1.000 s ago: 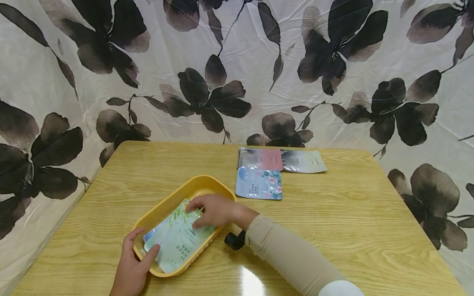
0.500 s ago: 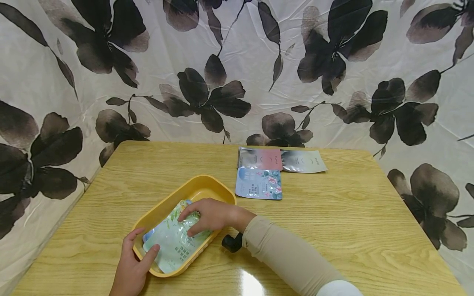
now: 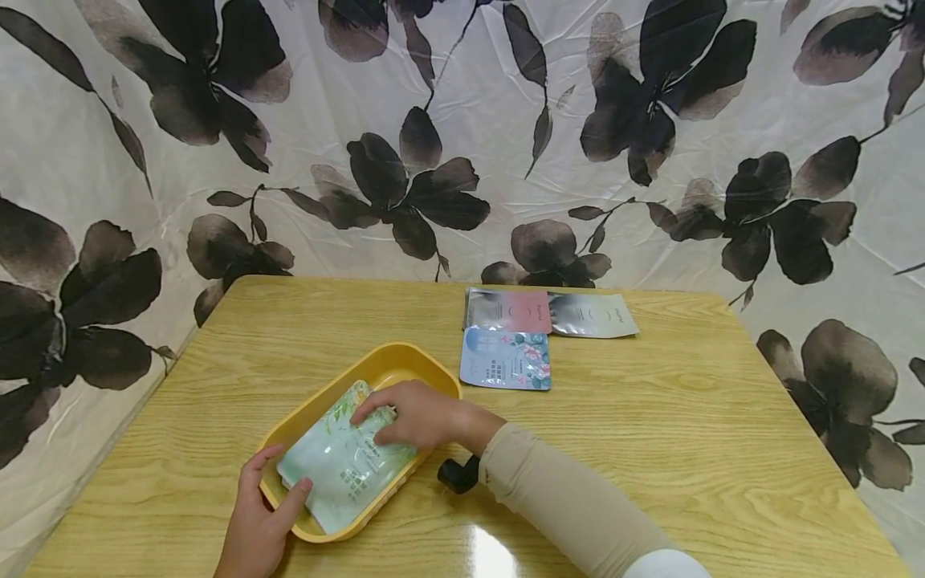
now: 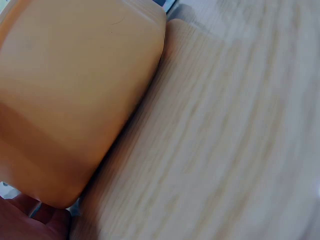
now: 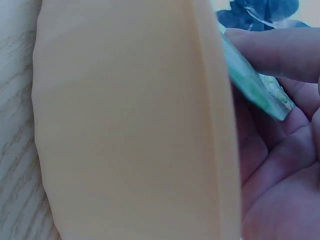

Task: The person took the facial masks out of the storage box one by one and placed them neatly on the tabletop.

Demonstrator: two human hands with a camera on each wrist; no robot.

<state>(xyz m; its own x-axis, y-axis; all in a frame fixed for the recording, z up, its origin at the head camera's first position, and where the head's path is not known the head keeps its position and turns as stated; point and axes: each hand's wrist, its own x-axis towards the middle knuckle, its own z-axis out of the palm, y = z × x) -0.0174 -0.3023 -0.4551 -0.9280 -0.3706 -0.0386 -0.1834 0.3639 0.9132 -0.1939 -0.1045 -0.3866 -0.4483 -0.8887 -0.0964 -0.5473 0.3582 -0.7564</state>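
Observation:
A yellow plastic basket [image 3: 289,431] sits at an angle on the table. My left hand [image 3: 262,514] grips its near left end, thumb over the rim and fingers outside; in the left wrist view, part of that hand [image 4: 32,217] shows at the basket's corner. Inside the basket lies a pale green sheet-mask packet [image 3: 347,461] with a leaf print. My right hand [image 3: 419,413] reaches over the right rim and pinches the packet's edge. In the right wrist view, the thumb lies on top of the green packet [image 5: 250,80] with fingers beneath. What lies under the packet is mostly hidden.
Beyond the basket, a blue flowered packet [image 3: 506,358] lies in front of a pink-and-silver packet [image 3: 509,311] and a pale silver packet [image 3: 592,315]. The wooden table [image 3: 650,449] ends at a floral cloth [image 3: 462,120]. A black device [image 3: 458,474] is by my right wrist.
The green packet has shifted slightly up and left, covering the blue corner that showed beneath it. My right hand moved a little left, then back right. The left hand stays put.

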